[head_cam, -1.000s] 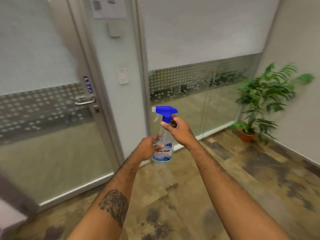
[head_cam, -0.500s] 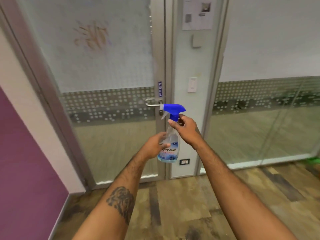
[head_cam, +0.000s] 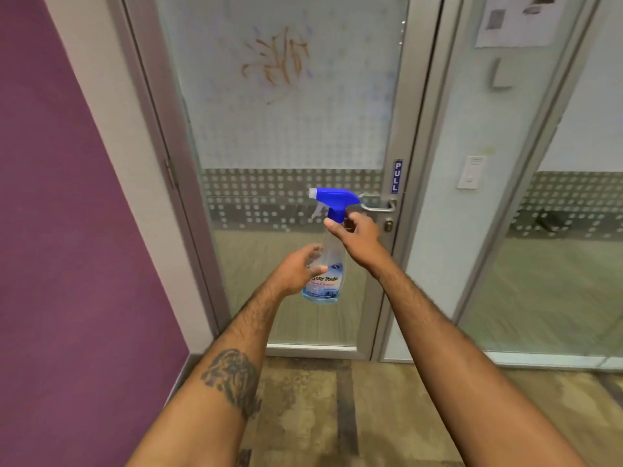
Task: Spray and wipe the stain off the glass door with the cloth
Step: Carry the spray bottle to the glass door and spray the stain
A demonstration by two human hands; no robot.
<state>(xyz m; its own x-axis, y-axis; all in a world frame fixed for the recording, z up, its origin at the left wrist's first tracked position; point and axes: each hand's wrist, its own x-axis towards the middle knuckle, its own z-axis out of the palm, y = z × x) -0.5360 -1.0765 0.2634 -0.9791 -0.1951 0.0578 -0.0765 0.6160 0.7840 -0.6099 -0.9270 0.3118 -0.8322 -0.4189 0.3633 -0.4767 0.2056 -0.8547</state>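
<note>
The glass door is frosted above, and an orange-brown streaky stain sits high on that frosted part. In front of the door at handle height is a clear spray bottle with a blue trigger head, nozzle pointing left. My right hand grips its neck just under the trigger head. My left hand is at the bottle's lower left side with fingers apart and only the thumb resting on the label. No cloth is in view.
A metal lever handle and a blue PULL sign are on the door's right frame. A purple wall stands close on the left. Glass panels with a wall switch and a paper notice are to the right.
The view swung left from the plant corner to the stained door, now closer and centred. My left hand's fingers loosened from the bottle body while my right hand kept the neck.
</note>
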